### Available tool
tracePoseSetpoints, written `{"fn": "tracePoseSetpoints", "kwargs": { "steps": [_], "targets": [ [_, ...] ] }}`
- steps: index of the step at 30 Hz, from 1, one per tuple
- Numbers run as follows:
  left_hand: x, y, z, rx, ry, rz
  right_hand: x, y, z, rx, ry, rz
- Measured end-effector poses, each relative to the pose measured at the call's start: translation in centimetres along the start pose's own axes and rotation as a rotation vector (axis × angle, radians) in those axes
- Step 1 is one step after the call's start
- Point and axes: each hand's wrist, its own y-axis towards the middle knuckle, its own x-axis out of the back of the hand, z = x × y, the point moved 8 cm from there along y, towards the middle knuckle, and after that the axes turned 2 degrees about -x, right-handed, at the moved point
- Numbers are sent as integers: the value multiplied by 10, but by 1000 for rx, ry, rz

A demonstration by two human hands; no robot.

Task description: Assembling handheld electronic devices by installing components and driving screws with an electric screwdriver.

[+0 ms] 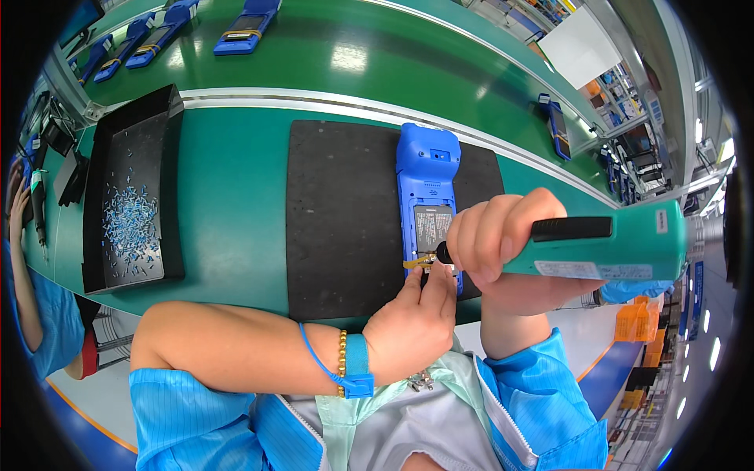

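Note:
A blue handheld terminal lies on the black mat, its back side up. A label-covered compartment shows in its middle, and a yellow band crosses its lower part. My right hand is wrapped around a teal electric screwdriver, whose dark nose points left at the terminal's lower part. The bit is hidden by fingers. My left hand, with a blue wrist strap, rests its closed fingertips on the terminal beside the screwdriver's nose; anything between them is hidden.
On the left stands a black tray with many small blue screws. Beyond a metal rail runs a green conveyor carrying several blue terminals. Another person's arm is at the far left, near another screwdriver.

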Motion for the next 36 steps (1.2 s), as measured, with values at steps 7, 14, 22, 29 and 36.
{"fn": "tracePoseSetpoints", "kwargs": {
  "steps": [7, 14, 22, 29, 36],
  "targets": [
    [-3, -7, -9, -49, -2, -1, 6, -6, 14, 18, 3, -32],
    [1, -7, -11, -72, -32, 5, 8, -7, -2, 15, 49, -4],
    [-2, -8, -7, -31, 10, 50, 10, -9, -13, -49, 186, 21],
    [-3, -9, -7, -29, 5, 72, 8, -8, -14, -25, 178, 59],
    [-3, -9, -5, -8, -4, 57, 3, -4, -13, -74, 53, 10]
  ]
}}
